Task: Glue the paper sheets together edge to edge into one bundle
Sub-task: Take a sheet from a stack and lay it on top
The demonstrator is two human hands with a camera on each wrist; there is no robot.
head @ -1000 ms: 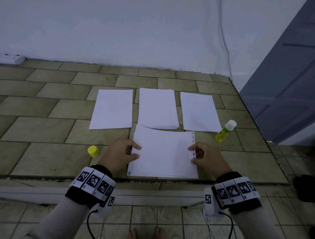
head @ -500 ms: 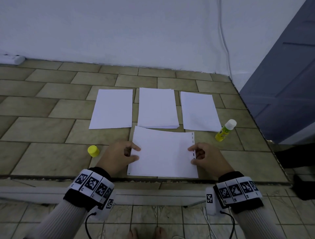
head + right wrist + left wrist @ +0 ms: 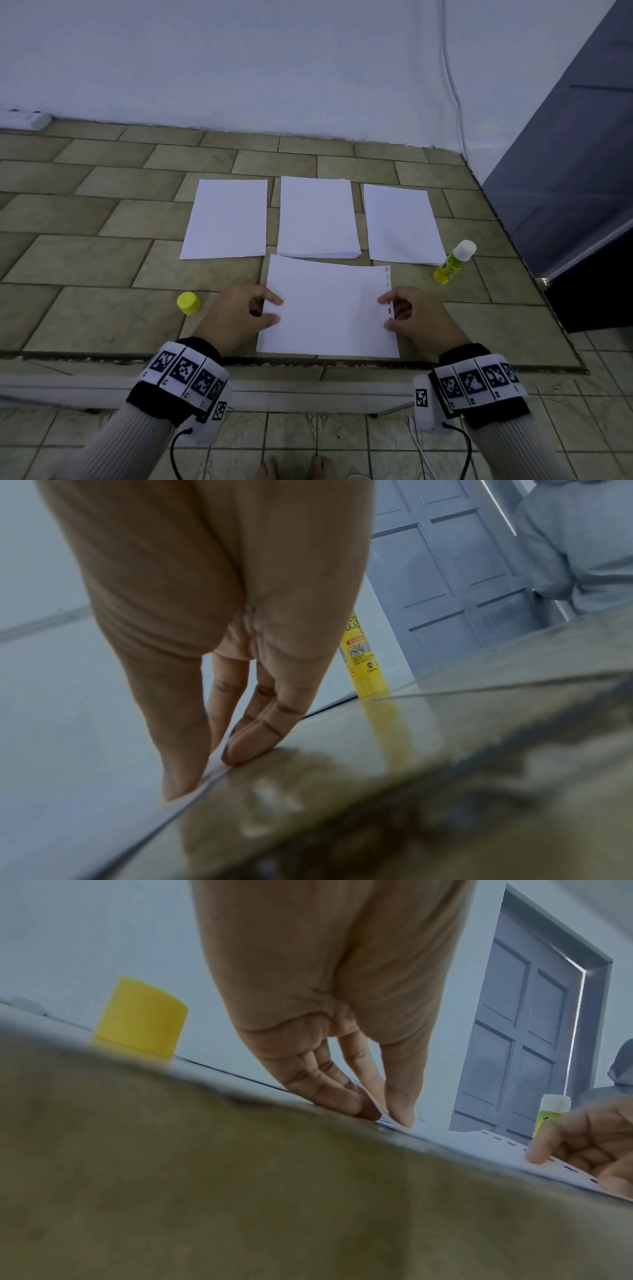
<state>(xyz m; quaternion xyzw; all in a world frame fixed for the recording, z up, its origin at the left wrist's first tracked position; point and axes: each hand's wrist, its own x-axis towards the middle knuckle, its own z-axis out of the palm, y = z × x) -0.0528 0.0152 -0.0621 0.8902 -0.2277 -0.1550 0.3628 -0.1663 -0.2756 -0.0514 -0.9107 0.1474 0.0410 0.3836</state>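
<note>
A near stack of white paper sheets [image 3: 329, 308] lies flat on the tiled floor, its right edge marked with dark dashes. My left hand [image 3: 278, 311] pinches its left edge, thumb on top [image 3: 387, 1112]. My right hand [image 3: 384, 313] pinches the right edge, thumb pressing on the paper [image 3: 212, 772]. Beyond lie a left sheet [image 3: 226, 219], a middle stack [image 3: 317, 217] and a right sheet [image 3: 400, 224]. A yellow glue stick [image 3: 454, 262] with a white top stands to the right. Its yellow cap [image 3: 188, 303] sits left of my left hand.
A grey-blue door [image 3: 565, 171] stands at the right, and a white wall with a cable [image 3: 452, 85] runs along the back. The raised floor ends in a step edge [image 3: 308, 359] near me. A person in grey [image 3: 582, 547] stands by the door.
The near sheets, bowed up at their far edge a second ago, have settled flat on the floor. Both hands stay on the edges, hardly moved.
</note>
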